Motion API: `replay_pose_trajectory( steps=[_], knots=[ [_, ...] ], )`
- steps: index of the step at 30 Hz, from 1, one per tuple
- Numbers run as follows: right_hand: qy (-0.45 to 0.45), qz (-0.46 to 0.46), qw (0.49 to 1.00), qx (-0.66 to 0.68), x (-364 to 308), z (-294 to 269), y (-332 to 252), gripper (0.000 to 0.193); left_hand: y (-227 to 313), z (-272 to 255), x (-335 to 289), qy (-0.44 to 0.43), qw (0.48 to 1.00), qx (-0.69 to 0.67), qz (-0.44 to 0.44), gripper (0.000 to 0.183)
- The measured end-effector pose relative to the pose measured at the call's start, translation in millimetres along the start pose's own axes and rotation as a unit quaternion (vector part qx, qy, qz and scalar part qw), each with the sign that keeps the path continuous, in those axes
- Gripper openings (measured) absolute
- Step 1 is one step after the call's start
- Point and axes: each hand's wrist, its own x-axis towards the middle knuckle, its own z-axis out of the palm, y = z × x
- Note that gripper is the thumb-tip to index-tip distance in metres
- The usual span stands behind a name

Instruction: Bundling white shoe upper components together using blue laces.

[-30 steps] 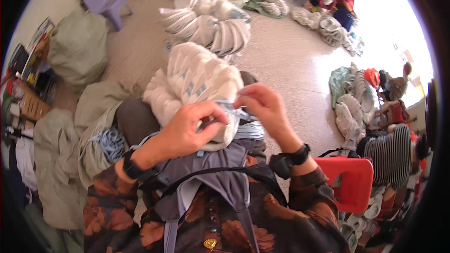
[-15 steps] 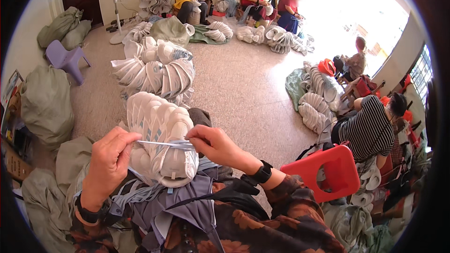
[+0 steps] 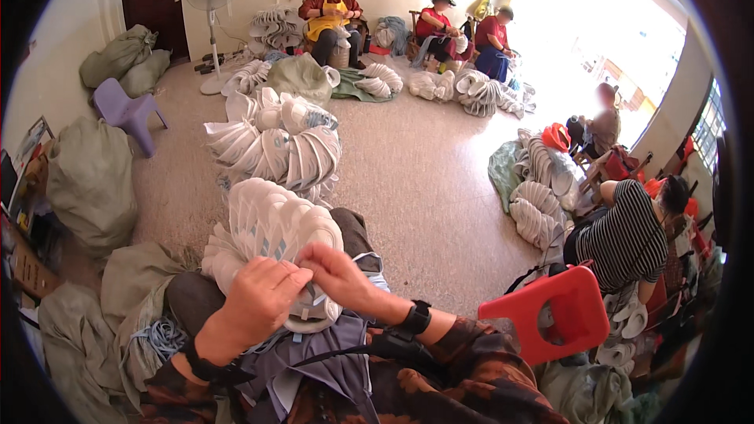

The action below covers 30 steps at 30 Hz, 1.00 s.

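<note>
On my lap leans a nested row of white shoe uppers [image 3: 263, 216] with pale blue stripes. Its nearest upper [image 3: 318, 318] faces me, partly covered by my hands. My left hand [image 3: 255, 306] is closed in a pinch, fingertips meeting those of my right hand [image 3: 339, 273] over the upper's lacing area. The right fingers are pinched too. Both grip a pale shoelace, now mostly hidden between the fingers. A loose bundle of light blue laces [image 3: 162, 338] hangs by my left thigh. Grey cloth [image 3: 322, 353] covers my lap below the upper.
More stacked uppers [image 3: 275, 149] stand on the floor ahead. A red plastic stool [image 3: 491, 310] is at my right, near a person in a striped top [image 3: 624, 228]. Green-grey sacks [image 3: 90, 180] and a purple chair [image 3: 126, 106] stand left. Other people sit along the far wall.
My hands have come together from being apart with the lace stretched between them. The left hand moved right, toward the right hand. The view has tilted slightly up.
</note>
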Motion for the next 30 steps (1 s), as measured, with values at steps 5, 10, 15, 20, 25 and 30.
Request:
replay_pose_trajectory(
  steps=[5, 10, 15, 20, 25, 30],
  knots=[
    [-0.018, 0.068, 0.997, -0.033, -18, -17, -8, 0.011, -6, 5, -7, 0.04, 0.998, -0.045, -0.023, 0.031],
    [0.013, 0.035, 0.981, -0.189, -27, -45, -10, 0.011, -19, -8, -28, 0.055, 0.971, -0.154, -0.176, 0.022],
    [0.021, -0.022, 0.933, -0.36, -31, -58, 27, 0.011, -28, -10, -38, 0.099, 0.964, -0.11, -0.22, 0.014],
    [0.003, 0.028, 0.918, -0.396, -28, -55, 53, 0.013, -37, -35, -59, 0.162, 0.952, -0.038, -0.257, 0.013],
    [0.06, 0.009, 0.925, -0.375, -38, -62, 38, 0.01, -41, -34, -52, 0.156, 0.96, -0.044, -0.23, 0.014],
    [0.062, -0.059, 0.978, -0.191, -7, -17, 4, 0.008, -18, 2, -54, 0.064, 0.989, -0.06, -0.117, 0.021]
  ],
)
